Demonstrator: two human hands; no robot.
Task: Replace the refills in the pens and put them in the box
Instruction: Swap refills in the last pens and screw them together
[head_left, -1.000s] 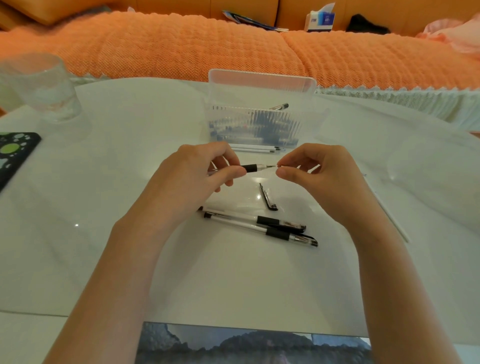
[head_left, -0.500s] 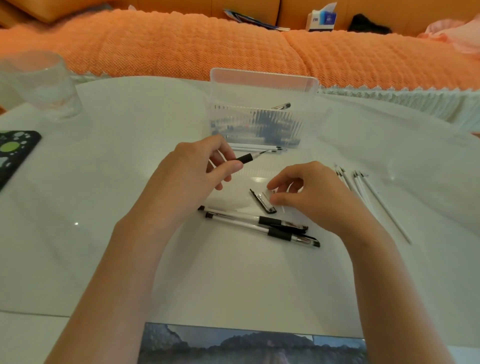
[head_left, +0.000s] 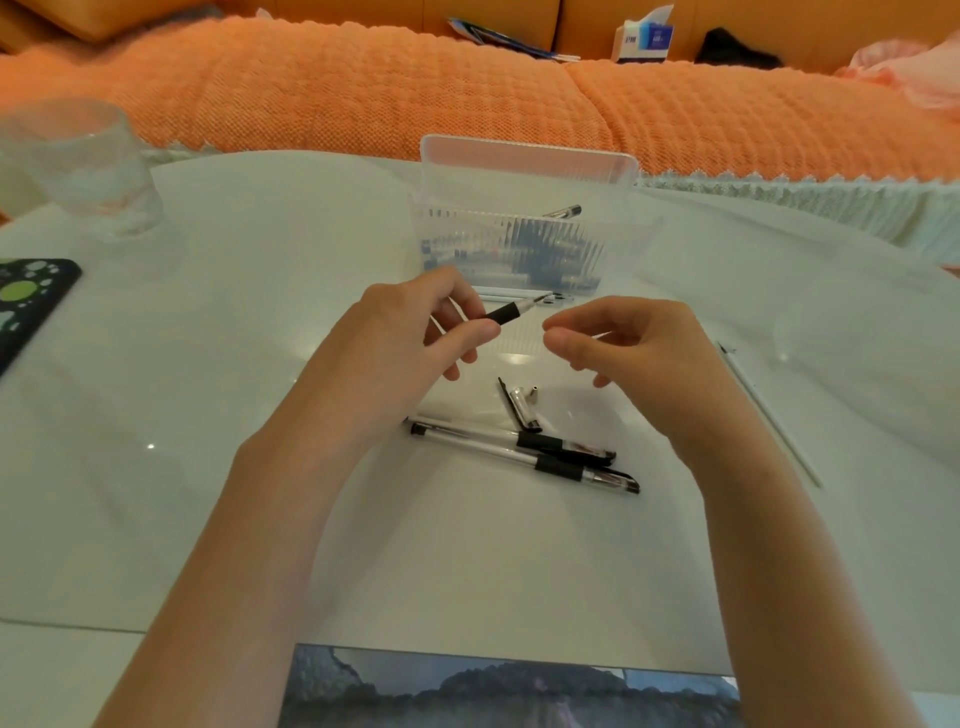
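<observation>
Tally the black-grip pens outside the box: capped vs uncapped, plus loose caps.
Capped pens, lying side by side: 2
Uncapped pen, gripped by the left hand: 1
Loose cap: 1
Total: 4

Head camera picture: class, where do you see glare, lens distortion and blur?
In the head view, glare spots sit on the glossy table; the wide lens bows the orange sofa; the glass at the corner looks smeared; shadows are faint.
</observation>
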